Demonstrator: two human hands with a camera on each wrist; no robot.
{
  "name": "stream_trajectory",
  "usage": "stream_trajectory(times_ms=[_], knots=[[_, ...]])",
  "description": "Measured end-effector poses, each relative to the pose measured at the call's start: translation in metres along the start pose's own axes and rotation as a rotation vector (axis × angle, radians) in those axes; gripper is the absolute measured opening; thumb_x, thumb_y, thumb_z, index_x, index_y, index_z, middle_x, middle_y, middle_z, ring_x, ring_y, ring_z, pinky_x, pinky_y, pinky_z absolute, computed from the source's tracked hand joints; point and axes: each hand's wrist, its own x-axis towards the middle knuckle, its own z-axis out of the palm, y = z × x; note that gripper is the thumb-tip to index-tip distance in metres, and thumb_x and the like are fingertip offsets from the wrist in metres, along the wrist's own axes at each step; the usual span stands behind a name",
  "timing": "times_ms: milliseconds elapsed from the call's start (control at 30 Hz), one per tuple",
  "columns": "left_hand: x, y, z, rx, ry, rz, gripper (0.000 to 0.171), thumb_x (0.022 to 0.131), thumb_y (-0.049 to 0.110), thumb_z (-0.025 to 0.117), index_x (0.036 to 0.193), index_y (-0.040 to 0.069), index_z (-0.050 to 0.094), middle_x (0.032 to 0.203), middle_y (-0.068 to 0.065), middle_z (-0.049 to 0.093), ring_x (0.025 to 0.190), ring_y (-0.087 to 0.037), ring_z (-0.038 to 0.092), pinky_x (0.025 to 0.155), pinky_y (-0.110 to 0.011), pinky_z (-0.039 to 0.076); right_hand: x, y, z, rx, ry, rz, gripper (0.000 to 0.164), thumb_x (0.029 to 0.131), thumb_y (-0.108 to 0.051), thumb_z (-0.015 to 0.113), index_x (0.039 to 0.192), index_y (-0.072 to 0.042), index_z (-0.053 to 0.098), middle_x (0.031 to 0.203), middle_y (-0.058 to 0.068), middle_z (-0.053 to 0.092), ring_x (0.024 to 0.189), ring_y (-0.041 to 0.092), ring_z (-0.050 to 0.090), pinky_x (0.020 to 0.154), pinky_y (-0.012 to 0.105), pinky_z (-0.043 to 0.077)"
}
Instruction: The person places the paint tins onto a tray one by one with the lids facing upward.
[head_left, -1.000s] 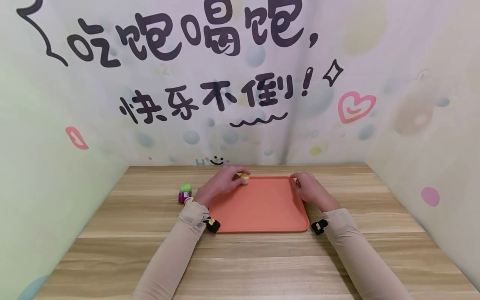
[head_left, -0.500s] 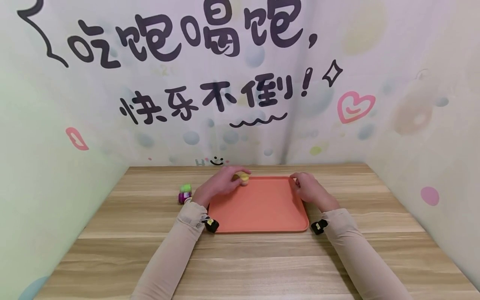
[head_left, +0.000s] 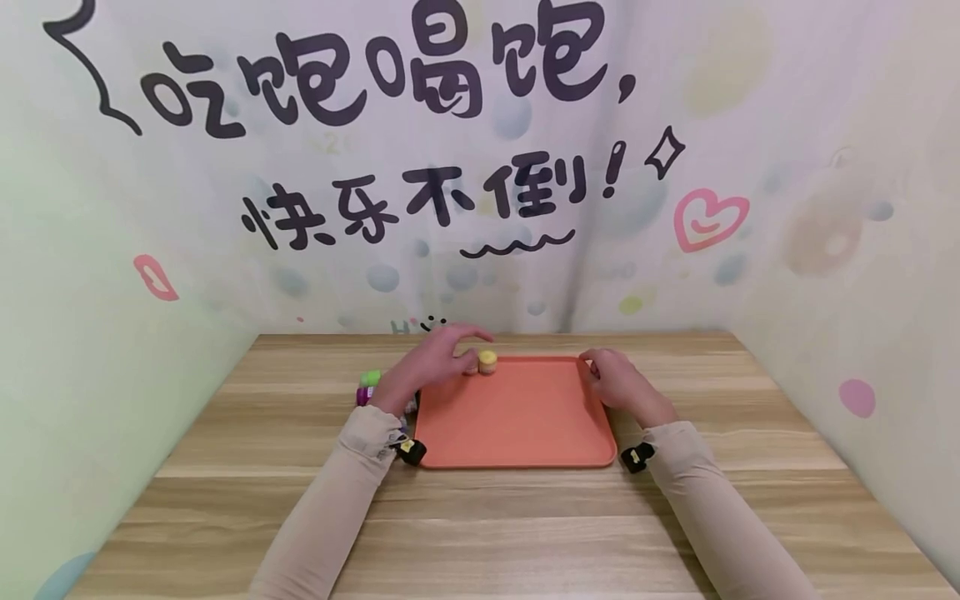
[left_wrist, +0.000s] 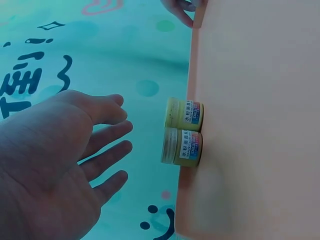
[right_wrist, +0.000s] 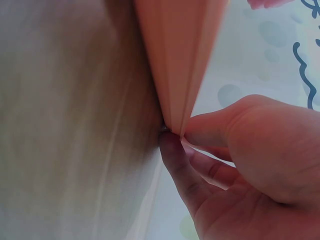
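Note:
Two small paint jars with printed labels stand side by side at the far left of the orange tray (head_left: 517,421). One is the yellow-lidded paint jar (head_left: 488,362); the other paint jar (left_wrist: 181,146) is partly covered by my left hand in the head view. My left hand (head_left: 438,357) hovers by them, fingers spread and extended; the left wrist view has a gap between its fingertips and the jars. At the tray's far right corner, my right hand (head_left: 621,385) pinches the rim (right_wrist: 177,115) between thumb and fingers.
Left of the tray, a green-lidded jar (head_left: 370,379) and a purple jar (head_left: 364,396) lie on the wooden table (head_left: 510,542), partly behind my left wrist. A printed curtain (head_left: 360,275) hangs behind the table's far edge.
My left hand has let go of the yellow-lidded paint jar and drawn back to the left, its fingers opening. The right hand keeps its pinch on the tray corner.

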Motion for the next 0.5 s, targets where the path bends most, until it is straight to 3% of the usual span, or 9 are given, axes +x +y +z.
stream_trajectory(times_ms=[267,500], knots=[[-0.005,0.005,-0.001,0.021,0.036,0.000,0.031,0.103,0.004,0.065,0.131,0.010,0.076,0.138,-0.012,0.075,0.133,-0.034,0.067,0.114,-0.052,0.054,0.000,-0.001,0.001,-0.005,-0.004,0.020,0.032,0.100,0.003,0.063,0.131,0.009,0.069,0.103,0.019,0.072,0.086,0.028,0.061,0.080,0.045,0.058],[-0.012,0.009,-0.006,0.037,0.076,-0.057,0.028,0.104,0.008,0.065,0.129,0.013,0.077,0.137,-0.009,0.075,0.129,-0.032,0.067,0.111,-0.052,0.053,0.000,-0.001,-0.001,0.001,-0.004,0.016,0.031,0.101,0.003,0.062,0.131,0.009,0.069,0.105,0.021,0.073,0.087,0.028,0.062,0.081,0.046,0.058]])
